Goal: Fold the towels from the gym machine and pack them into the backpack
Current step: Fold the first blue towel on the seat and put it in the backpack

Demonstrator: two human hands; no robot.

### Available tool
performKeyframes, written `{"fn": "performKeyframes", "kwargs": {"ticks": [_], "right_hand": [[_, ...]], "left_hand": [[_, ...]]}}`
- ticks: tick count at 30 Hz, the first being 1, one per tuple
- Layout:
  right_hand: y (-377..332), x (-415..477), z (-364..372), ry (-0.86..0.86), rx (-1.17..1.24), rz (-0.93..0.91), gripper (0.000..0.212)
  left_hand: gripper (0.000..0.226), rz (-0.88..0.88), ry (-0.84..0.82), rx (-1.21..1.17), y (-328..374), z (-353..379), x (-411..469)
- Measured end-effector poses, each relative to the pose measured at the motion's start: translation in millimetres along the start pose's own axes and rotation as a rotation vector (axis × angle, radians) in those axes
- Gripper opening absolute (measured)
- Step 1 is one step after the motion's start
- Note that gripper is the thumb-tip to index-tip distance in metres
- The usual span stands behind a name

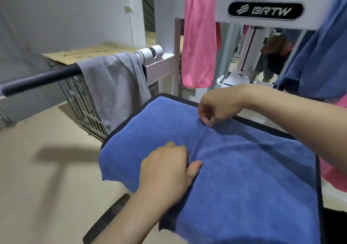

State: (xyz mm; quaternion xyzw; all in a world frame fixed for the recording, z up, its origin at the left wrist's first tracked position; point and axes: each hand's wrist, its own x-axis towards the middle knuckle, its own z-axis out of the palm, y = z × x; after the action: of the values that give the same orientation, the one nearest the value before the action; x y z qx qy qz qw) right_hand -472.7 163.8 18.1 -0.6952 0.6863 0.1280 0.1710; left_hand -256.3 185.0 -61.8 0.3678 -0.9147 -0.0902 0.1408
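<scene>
A blue towel (244, 178) lies spread over a black padded surface (180, 98), covering most of it, with its left portion hanging over the surface's left rim. One hemmed edge of the towel is folded in and runs as a straight line across the cloth from the far side toward the near side. The left hand (165, 170) holds the near end of that edge, its grip closed on the hem between the thumb and the curled fingers. The right hand (219, 106) has its grip closed on the far end of the same edge, pinching it with its fingertips, so the hem stretches taut between the two hands. Beyond the surface, a grey towel (116, 86) hangs over a black bar (41, 78) of the gym machine, a pink towel (199, 37) is draped over the machine's white frame (221, 5), and a second blue towel (319, 61) hangs at the right end of that frame.
</scene>
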Motion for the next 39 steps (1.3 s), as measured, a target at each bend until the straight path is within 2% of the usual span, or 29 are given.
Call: {"fn": "performKeyframes", "kwargs": {"ticks": [2,4,6,7,8,10,13,15,19,22,26,28,31,35,39], "right_hand": [[9,3,-12,-0.077,0.188,-0.089,0.014],[16,7,-24,-0.174,0.490,-0.196,0.013],[18,17,-32,-0.249,0.713,-0.253,0.013],[17,25,-34,-0.251,0.773,-0.254,0.012],[14,33,-35,-0.237,0.809,-0.240,0.012],[8,51,-37,-0.163,0.831,-0.186,0.012],[-1,76,-40,0.031,0.755,-0.128,0.010],[-10,90,-41,0.193,0.654,-0.094,0.009],[-26,114,-44,0.343,0.535,-0.073,0.012],[-37,128,-42,0.328,0.327,-0.062,0.009],[-44,141,-34,0.280,0.097,-0.083,0.002],[-46,143,-34,0.256,0.062,-0.084,0.001],[-47,144,-35,0.240,0.043,-0.083,0.002],[-46,144,-36,0.237,0.048,-0.082,0.005],[-42,141,-36,0.252,0.083,-0.054,0.007]], "left_hand": [[0.042,-0.019,0.019,-0.160,2,-6,-2],[0.038,-0.113,-0.089,-0.567,-8,-7,-6],[0.024,-0.177,-0.433,-1.109,-19,-14,-15],[0.024,-0.174,-0.588,-1.249,-26,-16,-21],[0.029,-0.158,-0.671,-1.308,-35,-18,-27],[0.034,-0.138,-0.682,-1.351,-55,-24,-35],[0.022,-0.194,-0.493,-1.386,-94,-41,-36],[0.017,-0.273,-0.353,-1.315,-118,-49,-36],[0.044,-0.373,-0.193,-1.216,-153,-45,-37],[0.051,-0.322,-0.255,-1.177,-171,-29,-41],[0.041,-0.257,-0.515,-1.135,-190,-11,-44],[0.037,-0.235,-0.558,-1.117,-195,-9,-41],[0.036,-0.274,-0.334,-1.159,-193,-6,-29],[0.047,-0.381,-0.014,-1.183,-187,6,-21],[0.033,-0.503,0.144,-1.172,-188,10,-19]]}}
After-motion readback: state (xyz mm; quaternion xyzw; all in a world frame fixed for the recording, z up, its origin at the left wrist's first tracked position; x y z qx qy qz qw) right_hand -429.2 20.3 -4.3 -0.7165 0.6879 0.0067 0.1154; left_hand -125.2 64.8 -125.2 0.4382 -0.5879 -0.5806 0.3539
